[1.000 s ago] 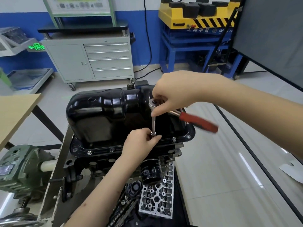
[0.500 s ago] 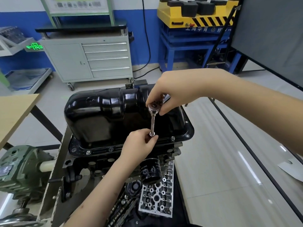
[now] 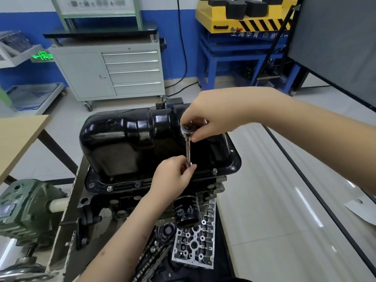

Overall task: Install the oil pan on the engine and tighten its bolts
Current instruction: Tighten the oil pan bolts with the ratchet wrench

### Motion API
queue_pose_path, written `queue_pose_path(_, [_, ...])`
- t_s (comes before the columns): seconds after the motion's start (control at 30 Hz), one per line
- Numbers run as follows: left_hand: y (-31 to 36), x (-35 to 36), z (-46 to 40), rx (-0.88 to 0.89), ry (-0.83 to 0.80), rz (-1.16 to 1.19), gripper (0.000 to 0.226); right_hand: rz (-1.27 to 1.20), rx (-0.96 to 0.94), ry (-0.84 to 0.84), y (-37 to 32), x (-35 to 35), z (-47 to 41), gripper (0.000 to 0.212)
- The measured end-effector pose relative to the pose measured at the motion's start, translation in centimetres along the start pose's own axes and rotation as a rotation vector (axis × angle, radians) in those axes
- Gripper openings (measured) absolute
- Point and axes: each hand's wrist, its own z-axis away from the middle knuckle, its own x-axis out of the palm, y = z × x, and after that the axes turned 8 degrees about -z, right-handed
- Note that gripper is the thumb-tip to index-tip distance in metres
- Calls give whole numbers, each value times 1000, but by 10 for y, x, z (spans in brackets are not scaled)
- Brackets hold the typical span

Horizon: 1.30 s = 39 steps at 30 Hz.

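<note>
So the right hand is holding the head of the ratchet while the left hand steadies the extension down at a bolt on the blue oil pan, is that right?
Nearly: the oil pan is glossy black, not blue, as the head view shows. The right hand does hold the ratchet head, and the left hand steadies the extension.

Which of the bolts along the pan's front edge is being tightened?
The one under the ratchet extension, hidden by the left hand. The two bolts at and sit bare, with no tool on them.

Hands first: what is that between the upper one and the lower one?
In the head view, the ratchet's steel extension bar spans from the right hand gripping the ratchet head down to the left hand at the oil pan flange.
</note>
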Motion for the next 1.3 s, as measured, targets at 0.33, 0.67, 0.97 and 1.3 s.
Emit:
queue_pose_path(0.33, [-1, -1, 1, -58, -27, -20, 22, 44, 44, 58, 0, 7, -3, 40])
queue_pose_path(0.67, [1, 3, 1, 20, 12, -28, 21, -39, -50, 2, 3, 0, 0, 18])
queue_pose_path(0.97, [0, 10, 8, -141, 85, 76, 21, 106, 44, 30, 3, 1, -3, 46])
queue_pose_path(1.3, [-2, 8, 5, -6, 12, -7, 24, -29, -19, -6, 7, -1, -1, 11])
